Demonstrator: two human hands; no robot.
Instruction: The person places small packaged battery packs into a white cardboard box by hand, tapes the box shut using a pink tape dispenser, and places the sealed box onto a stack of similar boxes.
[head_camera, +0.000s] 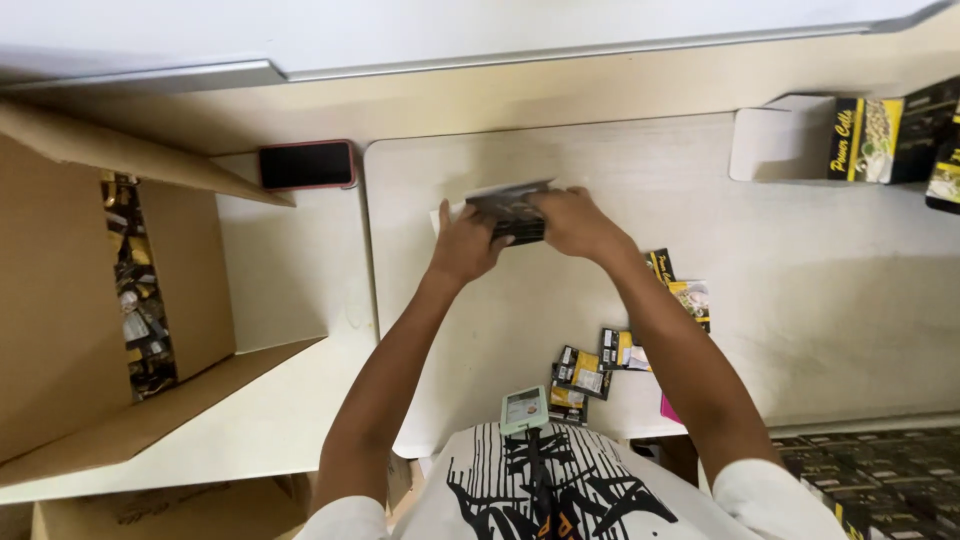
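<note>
The counter (800, 280) is showing pale cream with a faint wood grain. The box (512, 212) between the left hand (466, 244) and right hand (575, 222) is looking dark grey-black with white inner flaps. The packets (585, 372) are showing black and yellow, one with a pink edge. The carton (60, 320) is plain brown, holding black-and-yellow contents. The phone (306, 164) is showing a black screen in a red case. The shirt (560, 495) is white with black stripes and brush marks. The badge (525, 408) is pale green

Dark flat carton (512, 212) betw. fingers; black-yellow sachets (600, 368) below; dark-screened red-cased phone (306, 164) left; black-yellow boxes (890, 138) far right.
</note>
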